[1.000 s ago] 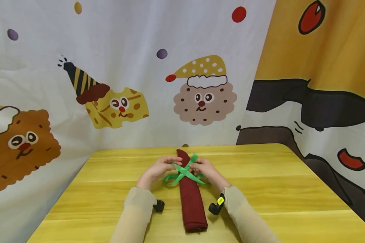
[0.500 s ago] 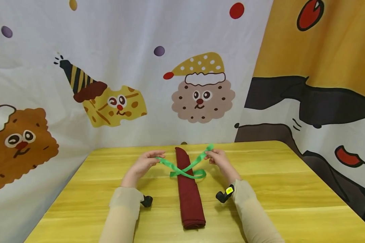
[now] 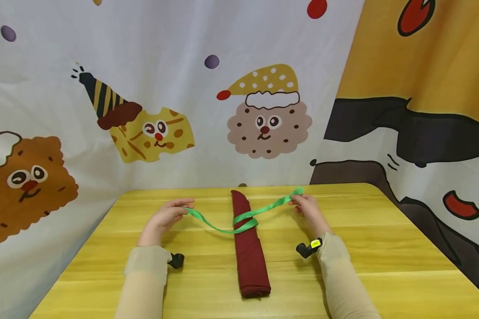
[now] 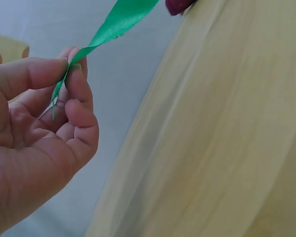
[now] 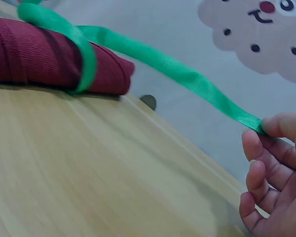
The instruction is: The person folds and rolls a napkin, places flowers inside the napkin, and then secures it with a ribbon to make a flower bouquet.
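Note:
A dark red cloth, rolled into a long bundle, lies lengthwise on the table. Round its upper part passes a green ribbon, whose two ends stretch out to either side. To the left of the roll, my left hand pinches one end between thumb and forefinger; the left wrist view shows the ribbon's tip poking past the fingers. My right hand pinches the other end at the right, with a short green tail standing above the fingers. In the right wrist view the ribbon runs slightly slack toward the roll.
The yellow wood-grain table ends at a printed curtain just behind the roll. Each wrist carries a small black camera, the left camera and the right camera.
Both hands have moved apart, left and right, drawing the ribbon ends outward. The crossed loops over the roll have opened into a looser wrap with long ends. The cloth roll has stayed in place.

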Demonstrator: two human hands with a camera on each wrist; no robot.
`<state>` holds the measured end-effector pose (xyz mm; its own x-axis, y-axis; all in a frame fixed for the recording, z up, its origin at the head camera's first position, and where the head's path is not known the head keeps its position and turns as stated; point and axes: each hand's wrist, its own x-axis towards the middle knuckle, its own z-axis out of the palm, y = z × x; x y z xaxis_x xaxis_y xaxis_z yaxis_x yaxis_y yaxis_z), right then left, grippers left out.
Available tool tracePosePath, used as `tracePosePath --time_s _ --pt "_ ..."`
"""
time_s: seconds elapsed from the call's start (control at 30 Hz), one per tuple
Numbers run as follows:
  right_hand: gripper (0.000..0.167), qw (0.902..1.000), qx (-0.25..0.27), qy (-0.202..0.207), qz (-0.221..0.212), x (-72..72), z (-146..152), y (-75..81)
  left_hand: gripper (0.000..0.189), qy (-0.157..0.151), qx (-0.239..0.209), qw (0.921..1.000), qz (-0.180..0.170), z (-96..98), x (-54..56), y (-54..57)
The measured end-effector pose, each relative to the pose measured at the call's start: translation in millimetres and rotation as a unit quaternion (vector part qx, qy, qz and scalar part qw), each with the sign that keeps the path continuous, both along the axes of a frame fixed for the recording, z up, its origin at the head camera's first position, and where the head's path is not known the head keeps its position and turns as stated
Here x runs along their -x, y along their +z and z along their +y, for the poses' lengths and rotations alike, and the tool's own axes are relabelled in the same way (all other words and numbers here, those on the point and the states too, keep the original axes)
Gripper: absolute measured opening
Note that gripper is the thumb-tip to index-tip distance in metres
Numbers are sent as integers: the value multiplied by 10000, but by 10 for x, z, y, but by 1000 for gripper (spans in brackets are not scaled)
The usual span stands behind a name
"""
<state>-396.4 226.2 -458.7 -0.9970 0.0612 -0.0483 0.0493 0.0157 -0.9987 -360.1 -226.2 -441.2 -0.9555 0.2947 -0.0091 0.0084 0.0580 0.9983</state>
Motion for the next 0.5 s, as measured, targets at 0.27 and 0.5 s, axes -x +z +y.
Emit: tracePosePath --time_s 0.27,0.5 --pt "21 9994 58 -336 -102 16 173 -67 50 287 173 9991 -242 -200 -31 -38" --pt "24 9989 -304 -336 -84 31 235 -119 53 629 13 9967 -521 -370 -94 -119"
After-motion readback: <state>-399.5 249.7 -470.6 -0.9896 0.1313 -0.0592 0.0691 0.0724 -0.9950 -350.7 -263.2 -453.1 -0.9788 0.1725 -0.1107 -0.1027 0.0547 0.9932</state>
